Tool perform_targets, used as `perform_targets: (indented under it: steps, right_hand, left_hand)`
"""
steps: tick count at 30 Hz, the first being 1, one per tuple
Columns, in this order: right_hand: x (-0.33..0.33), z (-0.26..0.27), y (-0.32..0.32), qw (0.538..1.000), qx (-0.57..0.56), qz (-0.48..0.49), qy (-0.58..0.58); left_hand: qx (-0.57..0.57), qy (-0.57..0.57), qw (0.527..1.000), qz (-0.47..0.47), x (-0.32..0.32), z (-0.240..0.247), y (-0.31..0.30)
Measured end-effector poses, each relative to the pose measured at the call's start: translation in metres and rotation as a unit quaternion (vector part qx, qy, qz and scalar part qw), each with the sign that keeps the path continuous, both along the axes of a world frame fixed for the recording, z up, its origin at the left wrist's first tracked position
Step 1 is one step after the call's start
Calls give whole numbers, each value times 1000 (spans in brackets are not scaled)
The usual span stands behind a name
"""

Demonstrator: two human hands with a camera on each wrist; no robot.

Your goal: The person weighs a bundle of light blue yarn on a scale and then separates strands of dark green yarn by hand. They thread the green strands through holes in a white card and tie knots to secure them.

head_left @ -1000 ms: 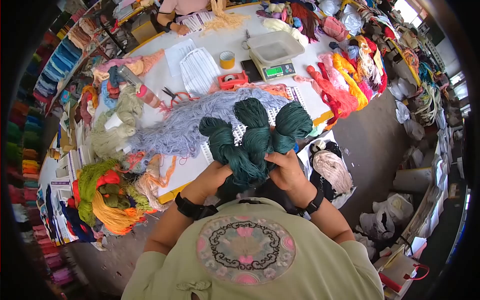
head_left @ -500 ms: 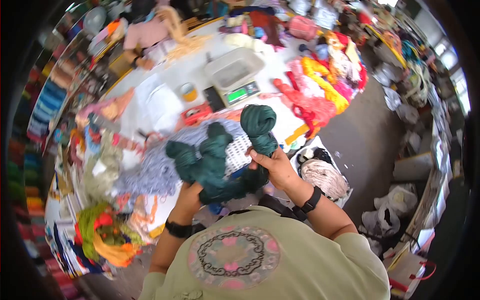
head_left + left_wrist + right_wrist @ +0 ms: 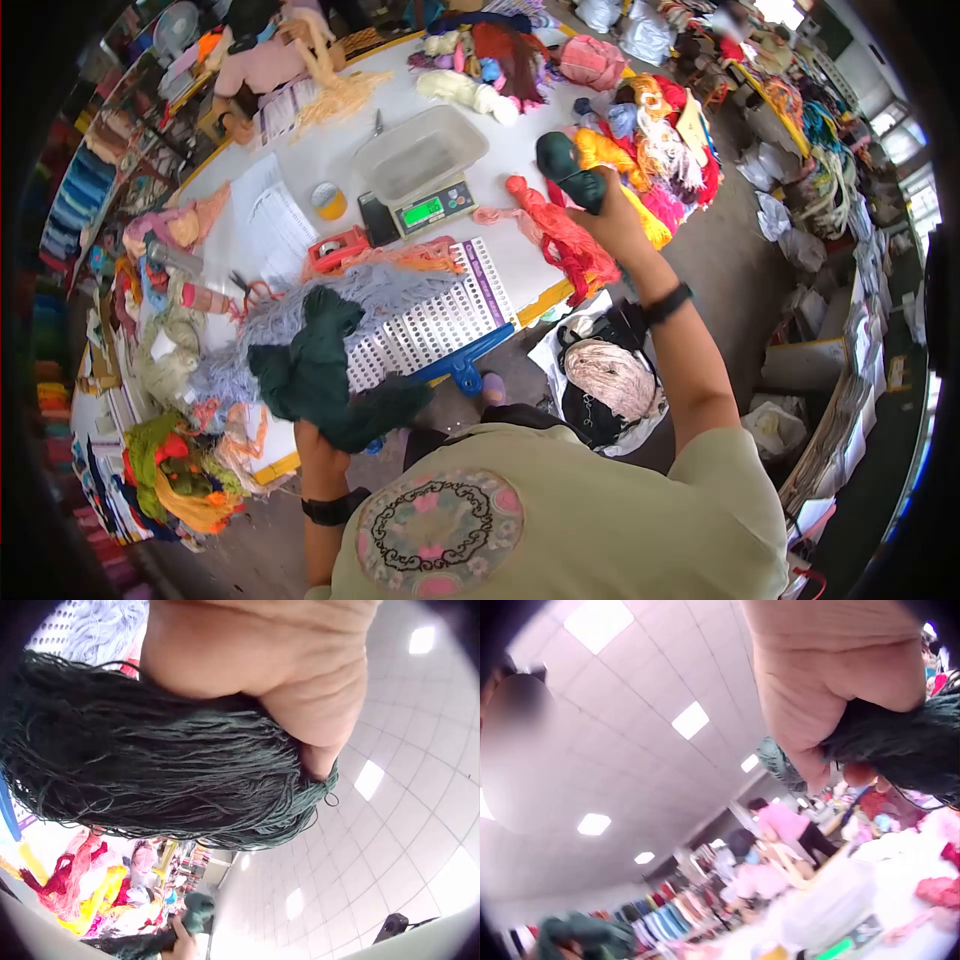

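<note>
Lit brightly by square white ceiling lamps (image 3: 691,720), with glare from pale window panes (image 3: 888,118) at the head view's right. Overexposed on white-topped, yellow-edged desk (image 3: 510,165) and blurred on dark green yarn bundle (image 3: 600,930), right wrist view. Bowed and blackened around the head view's rim.

A person's right arm (image 3: 690,365) stretches forward and out to the side, the right hand (image 3: 614,228) gripping with bent fingers (image 3: 859,775). The left forearm (image 3: 322,547) points forward nearer the body, the left hand (image 3: 322,442) also gripping, its fingers mostly hidden, well apart from the right.
</note>
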State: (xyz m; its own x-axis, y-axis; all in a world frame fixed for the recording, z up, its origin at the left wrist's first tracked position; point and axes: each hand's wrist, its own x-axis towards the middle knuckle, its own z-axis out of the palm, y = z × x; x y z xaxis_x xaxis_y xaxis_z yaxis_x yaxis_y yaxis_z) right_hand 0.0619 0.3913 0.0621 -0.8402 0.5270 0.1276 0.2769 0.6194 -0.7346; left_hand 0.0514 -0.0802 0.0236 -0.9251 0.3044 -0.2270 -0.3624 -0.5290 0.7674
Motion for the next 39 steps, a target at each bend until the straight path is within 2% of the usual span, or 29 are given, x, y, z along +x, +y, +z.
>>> perform_targets:
  steps: [1, 3, 5, 6, 7, 9, 10, 12, 14, 15, 17, 18, 19, 20, 21, 23, 25, 27, 28, 29, 30, 31, 32, 33, 34, 35, 36, 37, 39]
  right_hand:
    - [-13, -34, 6, 980, 191, -25, -57]
    - [-33, -50, -23, 981, 185, 59, 22]
    - [-44, -49, -79, 971, -68, 210, 95]
    - [-40, -42, -108, 947, -190, 257, 26]
    - [-35, -34, -135, 888, -276, 366, 26]
    - [-24, 0, -183, 832, -290, 468, 69]
    - [-22, 20, -198, 858, -155, 473, 127]
    - [-26, 9, -211, 872, -173, 442, 120]
    - [-28, -9, -209, 883, -211, 404, 109]
    - [-28, -16, -205, 885, -209, 401, 109]
    - [-24, -29, -194, 856, -259, 425, 143]
    - [-20, -33, -188, 843, -341, 393, 138]
    - [-13, -35, -179, 842, -342, 395, 134]
    - [-6, -33, -168, 767, -534, 330, 135]
    - [-1, -26, -157, 656, -701, 249, 129]
    - [10, -2, -130, 662, -710, 178, 163]
    - [16, -10, -84, 718, -659, 119, 189]
    - [13, -25, -23, 706, -670, 53, 225]
    - [8, -33, 9, 827, -527, -13, 194]
    - [4, -42, 41, 915, -364, -81, 155]
    - [0, -71, 79, 973, -129, -91, 169]
    - [-7, -95, 100, 973, 114, -96, 176]
    - [-10, -85, 83, 980, 16, -93, 176]
    - [-12, -59, 43, 988, -40, -57, 141]
    - [-13, -32, 2, 981, -169, 22, 89]
    - [-14, -37, -24, 973, -152, 136, 107]
    - [-8, 2, -66, 962, -129, 233, 56]
    - [-9, 11, -92, 933, -99, 337, 76]
    - [-12, 54, -151, 850, -158, 478, 154]
  left_hand:
    - [-23, -21, 999, 31, 2, 5, 9]
    - [-49, -15, 998, 26, 0, 1, 17]
    - [-91, 18, 996, 12, -2, 15, 38]
    - [-161, 62, 985, 5, -5, 15, 46]
    - [-241, 127, 961, -37, -8, 24, 54]
    - [-386, 236, 888, -86, -15, 32, 70]
    - [-387, 240, 886, -84, -14, 33, 80]
    - [-384, 249, 885, -88, -14, 35, 87]
    - [-398, 229, 868, -187, -19, 36, 88]
    - [-396, 231, 868, -190, -17, 34, 91]
    - [-268, 203, 925, -176, -10, 28, 93]
    - [-268, 200, 926, -174, -8, 25, 95]
    - [-185, 136, 966, -119, -8, 23, 98]
    - [-99, 71, 991, -60, -10, 22, 100]
    - [-7, 33, 998, -60, -15, 30, 98]
    - [91, -10, 994, -67, -26, 19, 84]
    - [138, -30, 990, -29, -29, 18, 73]
    - [182, -44, 982, 7, -33, 24, 68]
    - [237, -15, 971, 17, -34, 31, 67]
    - [289, 13, 957, 26, -36, 36, 66]
    - [311, 40, 949, 32, -40, 36, 62]
    - [308, 46, 950, 31, -43, 41, 64]
    - [329, 53, 943, 1, -45, 48, 71]
    - [349, 58, 935, -29, -47, 52, 75]
    - [350, -1, 936, -44, -49, 50, 74]
    - [346, 2, 937, -50, -50, 56, 74]
    - [317, 21, 947, -53, -51, 65, 78]
    - [290, 45, 954, -57, -53, 76, 82]
    - [271, 74, 958, -60, -49, 98, 86]
